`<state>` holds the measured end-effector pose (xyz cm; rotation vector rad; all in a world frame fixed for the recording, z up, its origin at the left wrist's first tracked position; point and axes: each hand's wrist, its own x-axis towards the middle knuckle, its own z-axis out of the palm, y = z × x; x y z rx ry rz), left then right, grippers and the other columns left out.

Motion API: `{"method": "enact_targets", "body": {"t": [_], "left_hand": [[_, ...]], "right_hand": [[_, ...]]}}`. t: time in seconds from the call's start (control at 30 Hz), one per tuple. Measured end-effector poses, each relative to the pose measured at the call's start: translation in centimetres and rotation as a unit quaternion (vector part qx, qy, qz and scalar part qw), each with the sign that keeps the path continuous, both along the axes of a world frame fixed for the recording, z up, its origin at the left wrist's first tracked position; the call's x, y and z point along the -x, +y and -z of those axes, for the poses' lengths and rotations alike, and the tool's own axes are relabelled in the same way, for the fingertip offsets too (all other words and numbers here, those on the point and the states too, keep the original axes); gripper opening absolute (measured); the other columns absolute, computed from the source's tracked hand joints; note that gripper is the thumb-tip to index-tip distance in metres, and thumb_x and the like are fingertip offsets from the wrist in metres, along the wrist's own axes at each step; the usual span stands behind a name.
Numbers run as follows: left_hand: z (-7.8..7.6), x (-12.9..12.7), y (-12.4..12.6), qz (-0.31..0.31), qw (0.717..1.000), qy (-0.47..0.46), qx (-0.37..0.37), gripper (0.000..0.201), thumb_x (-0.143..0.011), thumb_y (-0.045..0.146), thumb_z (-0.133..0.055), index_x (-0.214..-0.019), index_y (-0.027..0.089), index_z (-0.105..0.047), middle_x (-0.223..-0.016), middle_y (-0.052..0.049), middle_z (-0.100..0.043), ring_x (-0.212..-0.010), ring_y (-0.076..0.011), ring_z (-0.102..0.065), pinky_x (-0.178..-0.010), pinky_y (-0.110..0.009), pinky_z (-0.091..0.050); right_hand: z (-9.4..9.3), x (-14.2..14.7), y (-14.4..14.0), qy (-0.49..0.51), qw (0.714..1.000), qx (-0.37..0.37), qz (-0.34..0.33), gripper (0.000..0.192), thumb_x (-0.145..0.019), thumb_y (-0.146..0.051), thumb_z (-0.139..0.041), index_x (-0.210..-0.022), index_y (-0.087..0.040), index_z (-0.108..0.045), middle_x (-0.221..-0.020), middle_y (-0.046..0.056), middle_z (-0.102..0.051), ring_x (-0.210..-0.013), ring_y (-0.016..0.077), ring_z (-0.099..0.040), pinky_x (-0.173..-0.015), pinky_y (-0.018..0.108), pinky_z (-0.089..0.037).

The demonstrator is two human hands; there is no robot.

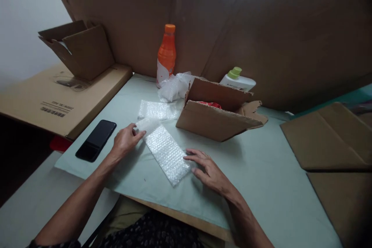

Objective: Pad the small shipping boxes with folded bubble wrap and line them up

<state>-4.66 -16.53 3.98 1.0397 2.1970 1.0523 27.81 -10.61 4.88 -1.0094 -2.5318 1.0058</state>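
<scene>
A folded sheet of bubble wrap (168, 153) lies slantwise on the pale green cloth, with a thinner flap at its upper left end. At that end is my left hand (125, 139), its thumb and forefinger apart and touching the flap's edge; its other fingers are curled and partly hidden. My right hand (207, 170) is open, fingers spread, with the fingertips at the lower right edge of the sheet. Just beyond lies another flat piece of bubble wrap (158, 109). An open cardboard box (215, 122) stands beyond my right hand, something red showing inside.
A black phone (95, 140) lies left of my left hand. Behind are an orange bottle (166, 54), crumpled clear plastic (173, 88) and a white bottle with a green cap (238, 81). Cardboard boxes (90, 52) stand at left; cardboard flaps (328, 135) at right; a tall cardboard panel (261, 38) at back.
</scene>
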Motion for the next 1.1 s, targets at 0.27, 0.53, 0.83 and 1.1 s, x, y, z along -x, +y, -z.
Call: {"method": "enact_targets", "body": {"t": [0.27, 0.53, 0.83, 1.1], "left_hand": [[0.8, -2.9, 1.6, 0.001, 1.000, -0.016, -0.009, 0.029, -0.055, 0.025, -0.074, -0.050, 0.023, -0.046, -0.064, -0.003, -0.053, -0.082, -0.0280, -0.059, -0.065, -0.030, -0.032], [0.4, -6.1, 1.5, 0.032, 0.945, -0.308, -0.105, 0.039, -0.060, 0.039, -0.073, -0.090, 0.017, -0.061, -0.081, -0.003, -0.065, -0.070, -0.0170, -0.061, -0.064, -0.029, -0.048], [0.4, -9.5, -0.7, 0.049, 0.820, -0.569, -0.053, 0.065, -0.067, 0.078, -0.064, -0.083, 0.015, -0.066, -0.087, -0.018, -0.073, -0.090, -0.0337, -0.071, -0.074, -0.044, -0.058], [0.0, -11.4, -2.3, -0.006, 0.829, -0.555, -0.061, 0.055, -0.053, 0.053, -0.090, -0.094, 0.021, -0.071, -0.087, -0.002, -0.073, -0.082, -0.0228, -0.068, -0.071, -0.030, -0.052]], "right_hand": [[2.0, 5.6, -2.0, -0.072, 0.981, -0.127, 0.126, 0.010, -0.085, -0.027, -0.065, -0.081, -0.020, -0.060, -0.088, 0.009, -0.070, -0.087, 0.0264, -0.062, -0.079, 0.037, -0.043], [-2.7, 0.3, -4.0, 0.108, 0.966, -0.108, 0.210, 0.005, -0.087, -0.019, -0.056, -0.088, -0.023, -0.057, -0.076, -0.002, -0.066, -0.064, 0.0150, -0.061, -0.060, 0.025, -0.046], [-4.1, 0.6, -9.9, -0.060, 0.933, -0.356, -0.012, 0.014, -0.087, -0.008, -0.058, -0.093, -0.020, -0.062, -0.084, 0.006, -0.067, -0.076, 0.0234, -0.054, -0.071, 0.038, -0.038], [1.0, 0.2, -12.9, -0.086, 0.962, -0.256, -0.034, 0.028, -0.079, -0.002, -0.062, -0.100, -0.020, -0.058, -0.092, 0.003, -0.064, -0.081, 0.0223, -0.051, -0.075, 0.037, -0.036]]}}
